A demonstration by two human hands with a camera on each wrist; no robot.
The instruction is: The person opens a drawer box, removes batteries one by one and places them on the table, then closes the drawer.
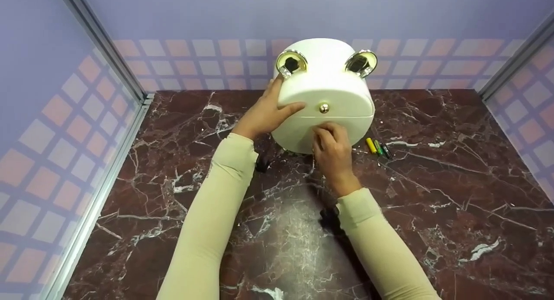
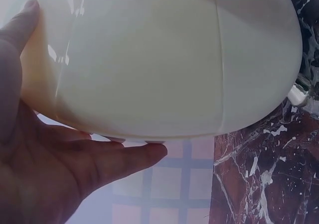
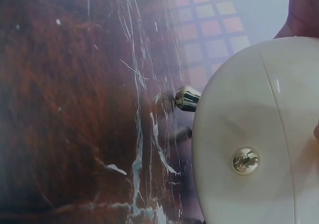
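Note:
A glossy white rounded box (image 1: 298, 129) with a seam across its front stands against the back wall. Two shiny ring-shaped ears (image 1: 362, 63) rise from its top, and a gold knob (image 1: 324, 108) sits above the seam. My left hand (image 1: 264, 114) rests on the box's left side, thumb extended across the front; in the left wrist view its fingers lie straight along the side. In front of the lower section is my right hand (image 1: 334, 150), fingers bent. The lower knob (image 3: 246, 161) shows bare in the right wrist view. I cannot tell what the right fingertips hold.
Several small yellow, green and dark cylinders (image 1: 379, 147) lie on the dark red marbled table (image 1: 433, 230), right of the box. Tiled walls (image 1: 203, 53) enclose the back and both sides. A shiny metal foot (image 3: 188, 98) juts from under the box.

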